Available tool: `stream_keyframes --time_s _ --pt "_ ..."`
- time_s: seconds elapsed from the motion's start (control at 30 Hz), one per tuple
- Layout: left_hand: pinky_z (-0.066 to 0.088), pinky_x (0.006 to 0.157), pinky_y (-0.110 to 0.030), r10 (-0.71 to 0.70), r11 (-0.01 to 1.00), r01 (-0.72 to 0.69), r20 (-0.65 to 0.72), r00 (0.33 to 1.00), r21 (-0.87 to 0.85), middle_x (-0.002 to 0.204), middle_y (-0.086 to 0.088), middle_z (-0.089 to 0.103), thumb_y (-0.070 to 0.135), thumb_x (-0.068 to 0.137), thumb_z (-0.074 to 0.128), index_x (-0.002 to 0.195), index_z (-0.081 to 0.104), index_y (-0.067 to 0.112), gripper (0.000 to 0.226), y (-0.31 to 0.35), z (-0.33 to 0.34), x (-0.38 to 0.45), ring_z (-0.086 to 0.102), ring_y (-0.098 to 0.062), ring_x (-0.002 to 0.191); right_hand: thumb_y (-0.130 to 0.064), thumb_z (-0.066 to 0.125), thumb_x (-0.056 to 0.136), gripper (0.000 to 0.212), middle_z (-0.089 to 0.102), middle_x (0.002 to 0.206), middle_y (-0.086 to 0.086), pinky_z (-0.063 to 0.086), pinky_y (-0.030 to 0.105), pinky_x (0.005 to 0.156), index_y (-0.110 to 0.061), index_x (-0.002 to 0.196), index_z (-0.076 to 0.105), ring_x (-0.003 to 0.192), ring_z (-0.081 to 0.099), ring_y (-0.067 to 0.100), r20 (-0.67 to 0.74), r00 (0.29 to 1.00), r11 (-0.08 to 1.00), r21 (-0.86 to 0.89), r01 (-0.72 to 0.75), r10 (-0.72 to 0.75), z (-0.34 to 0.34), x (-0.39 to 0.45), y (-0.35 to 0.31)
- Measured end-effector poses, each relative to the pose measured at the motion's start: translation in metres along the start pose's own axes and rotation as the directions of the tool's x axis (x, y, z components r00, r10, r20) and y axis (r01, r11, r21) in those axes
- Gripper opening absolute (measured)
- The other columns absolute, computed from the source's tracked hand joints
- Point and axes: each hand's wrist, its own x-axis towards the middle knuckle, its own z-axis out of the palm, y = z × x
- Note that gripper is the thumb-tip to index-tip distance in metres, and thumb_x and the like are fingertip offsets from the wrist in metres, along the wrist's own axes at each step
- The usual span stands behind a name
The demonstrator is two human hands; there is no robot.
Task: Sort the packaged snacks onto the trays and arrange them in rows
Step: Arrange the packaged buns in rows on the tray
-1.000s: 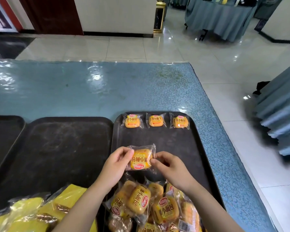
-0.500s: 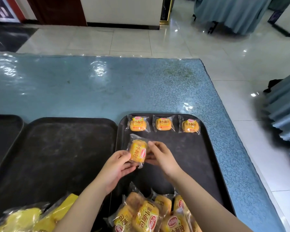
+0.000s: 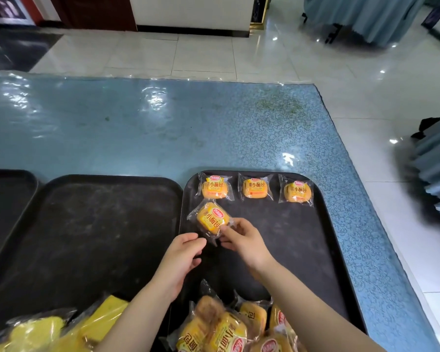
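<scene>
Looking down through the head camera, I saw the blue patterned table point(image 3: 163, 138) filling most of the view, and on it the right-hand black tray point(image 3: 315, 250), which I used as my landmark. Just left of that tray, edge almost against edge, lay a second black tray point(image 3: 87, 237), bare across its middle, and further left again the corner of a third tray point(image 3: 5, 199) showed. Along the far edge of the right-hand tray three wrapped buns point(image 3: 254, 189) sat in a row, printed faces up, each slightly apart from the next. At the near edge of that tray a loose pile of the same wrapped buns point(image 3: 226, 329) lay heaped, and left of that pile, on the near end of the second tray, yellow packets point(image 3: 61, 329) lay blurred. Over the right-hand tray's left half, just below the first bun of the row, a fourth wrapped bun point(image 3: 212, 219) lay tilted, label up; I could not tell whether it fully rested on the surface. My right hand point(image 3: 247, 242) pinched its near right corner between thumb and forefinger. My left hand point(image 3: 181, 260) sat just beside the wrapper's near left corner, fingers loosely curled and holding nothing that I could make out.
</scene>
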Motion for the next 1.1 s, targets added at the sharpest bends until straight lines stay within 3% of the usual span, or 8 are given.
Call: stream_keyframes --time_s 0.1,0.17,0.23,0.33,0.47,0.67,0.83,1.1 --pt "0.049 0.077 -0.023 0.209 0.934 -0.161 -0.121 0.971 0.320 0.115 0.004 0.053 0.021 0.091 0.066 0.128 0.048 0.023 0.042 -0.002 -0.004 0.009 0.059 -0.010 0.097 -0.010 0.058 0.095 0.019 0.065 0.089 0.009 0.059 0.025 0.068 -0.005 0.114 0.058 0.074 0.066 0.015 -0.009 0.995 0.991 -0.088 -0.097 0.097 -0.014 0.025 -0.004" --pt "0.049 0.080 -0.021 0.415 0.777 -0.309 -0.077 0.907 0.549 0.121 0.003 0.046 0.018 0.090 0.065 0.131 0.044 0.023 0.046 -0.004 -0.004 0.014 0.056 -0.009 0.098 -0.002 0.050 0.095 0.022 0.063 0.080 0.010 0.060 0.025 0.063 -0.001 0.115 0.058 0.066 0.063 0.015 -0.007 0.991 0.972 -0.193 -0.132 0.134 -0.020 0.041 -0.010" --pt "0.046 0.093 -0.022 0.550 0.554 -0.426 0.069 0.832 0.715 0.131 0.004 0.039 0.019 0.089 0.065 0.134 0.043 0.023 0.050 -0.005 -0.003 0.021 0.050 -0.007 0.113 0.002 0.044 0.093 0.025 0.059 0.072 0.011 0.061 0.030 0.066 -0.001 0.111 0.060 0.062 0.062 0.017 0.021 0.988 0.943 -0.300 -0.142 0.156 -0.022 0.053 -0.019" --pt "0.033 0.110 -0.027 0.591 0.234 -0.505 0.290 0.752 0.831 0.148 0.007 0.031 0.024 0.090 0.062 0.142 0.039 0.024 0.057 -0.006 0.000 0.033 0.032 -0.011 0.137 -0.003 0.041 0.092 0.023 0.059 0.066 0.009 0.061 0.038 0.072 -0.007 0.098 0.063 0.060 0.064 0.019 0.065 0.983 0.871 -0.477 -0.119 0.169 -0.018 0.066 -0.035" --pt "0.020 0.118 -0.033 0.561 -0.012 -0.456 0.383 0.734 0.890 0.161 0.004 0.016 0.032 0.095 0.053 0.154 0.020 0.023 0.068 -0.009 0.002 0.043 0.016 -0.015 0.148 -0.008 0.043 0.094 0.023 0.063 0.072 0.011 0.061 0.039 0.070 -0.007 0.103 0.064 0.063 0.065 0.021 0.054 0.985 0.809 -0.579 -0.104 0.166 -0.012 0.082 -0.038" --pt "0.007 0.120 -0.033 0.551 -0.020 -0.394 0.339 0.763 0.919 0.164 -0.002 0.004 0.036 0.096 0.049 0.156 0.002 0.023 0.078 -0.016 0.003 0.055 0.014 -0.018 0.149 -0.012 0.054 0.095 0.018 0.064 0.075 0.003 0.060 0.042 0.073 -0.009 0.113 0.057 0.066 0.064 0.019 -0.031 0.999 0.820 -0.572 0.014 -0.039 -0.011 0.085 -0.026" --pt "0.012 0.122 -0.037 0.576 -0.039 -0.369 0.323 0.751 0.929 0.164 -0.004 0.004 0.033 0.097 0.049 0.156 -0.001 0.022 0.079 -0.019 0.005 0.057 0.015 -0.018 0.149 -0.017 0.052 0.095 0.030 0.062 0.086 -0.003 0.044 0.021 0.059 -0.014 0.125 0.049 0.078 0.060 0.015 -0.060 0.986 0.764 -0.640 0.082 -0.156 -0.018 0.067 -0.018" --pt "0.016 0.119 -0.034 0.618 0.076 -0.459 0.319 0.719 0.885 0.162 -0.002 0.016 0.024 0.096 0.055 0.156 0.011 0.023 0.074 -0.019 -0.005 0.024 0.019 -0.018 0.148 -0.026 0.053 0.098 0.023 0.060 0.097 -0.011 0.044 0.012 0.071 -0.023 0.121 0.052 0.086 0.060 0.005 0.084 0.968 0.726 -0.647 0.233 -0.236 -0.041 -0.009 -0.010"
